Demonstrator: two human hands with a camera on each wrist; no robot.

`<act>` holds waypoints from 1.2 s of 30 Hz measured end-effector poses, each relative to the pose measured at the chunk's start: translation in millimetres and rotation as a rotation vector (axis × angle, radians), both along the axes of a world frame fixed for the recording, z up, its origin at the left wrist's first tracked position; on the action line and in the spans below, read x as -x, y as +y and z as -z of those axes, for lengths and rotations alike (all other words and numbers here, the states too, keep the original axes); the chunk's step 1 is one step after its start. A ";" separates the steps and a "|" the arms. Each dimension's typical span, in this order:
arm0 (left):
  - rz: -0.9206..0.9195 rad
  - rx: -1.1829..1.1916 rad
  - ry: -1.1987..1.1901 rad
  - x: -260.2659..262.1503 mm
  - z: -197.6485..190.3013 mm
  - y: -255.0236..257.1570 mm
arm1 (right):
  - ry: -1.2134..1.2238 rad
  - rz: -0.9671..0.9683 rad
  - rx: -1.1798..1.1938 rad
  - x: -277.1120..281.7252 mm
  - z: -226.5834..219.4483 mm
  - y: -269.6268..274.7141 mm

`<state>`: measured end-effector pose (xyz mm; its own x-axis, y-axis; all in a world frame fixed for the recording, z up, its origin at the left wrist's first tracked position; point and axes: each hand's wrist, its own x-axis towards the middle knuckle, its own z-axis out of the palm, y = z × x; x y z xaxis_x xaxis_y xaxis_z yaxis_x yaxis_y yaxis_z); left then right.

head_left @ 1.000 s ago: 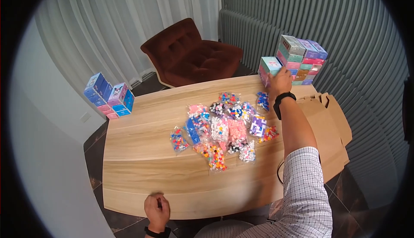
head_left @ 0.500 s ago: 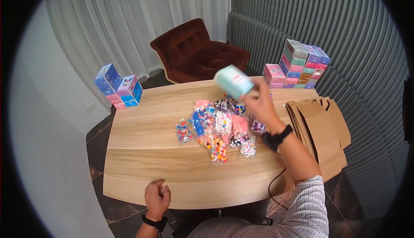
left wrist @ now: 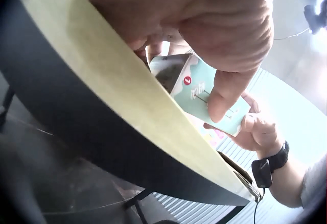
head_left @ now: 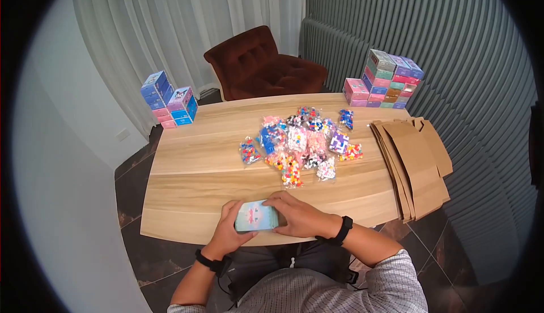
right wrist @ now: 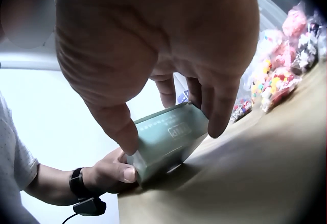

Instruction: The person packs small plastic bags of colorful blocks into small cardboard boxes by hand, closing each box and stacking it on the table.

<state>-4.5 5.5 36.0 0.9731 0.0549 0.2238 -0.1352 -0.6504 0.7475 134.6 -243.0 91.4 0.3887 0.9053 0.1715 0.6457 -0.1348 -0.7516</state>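
Note:
A small mint-green box (head_left: 253,216) with a pink picture on its face is held between both hands near the table's front edge. My left hand (head_left: 228,231) grips its left end, thumb along the near side. At its right end my right hand (head_left: 294,216) holds it between thumb and fingers. In the left wrist view the box (left wrist: 196,88) shows a printed side with a red number mark. The right wrist view shows a plain green side of the box (right wrist: 171,132) with white print, the right thumb and fingers on opposite edges.
Clear bags of colourful small building pieces (head_left: 297,140) lie heaped mid-table. Small boxes stand stacked at the back left (head_left: 170,100) and back right (head_left: 385,81). Flattened brown cardboard (head_left: 416,165) lies along the right edge. A brown chair (head_left: 260,66) stands behind the table (head_left: 192,171).
The right hand took the mint-green box from beside the back-right stack and brought it to the front edge. The left hand rose from the table's front and now grips it too.

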 end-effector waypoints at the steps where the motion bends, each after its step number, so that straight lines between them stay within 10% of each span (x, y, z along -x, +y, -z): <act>1: 0.008 0.042 0.029 -0.1 -7.1 -4.0 | -0.015 0.017 -0.026 3.0 -3.7 -3.0; 11: 0.085 0.628 0.169 -2.4 14.8 -10.7 | 0.368 0.206 -0.307 18.4 -5.0 -28.1; 17: 0.044 0.564 0.145 -0.6 4.3 -15.0 | 0.371 0.216 -0.300 26.5 10.4 -21.2; 26: -0.019 0.525 0.073 -4.3 16.8 -18.9 | -0.322 0.279 -0.317 25.6 -4.1 5.0; 36: -0.028 0.460 0.043 -2.4 21.2 -19.1 | -0.361 0.200 -0.290 31.6 -15.5 15.3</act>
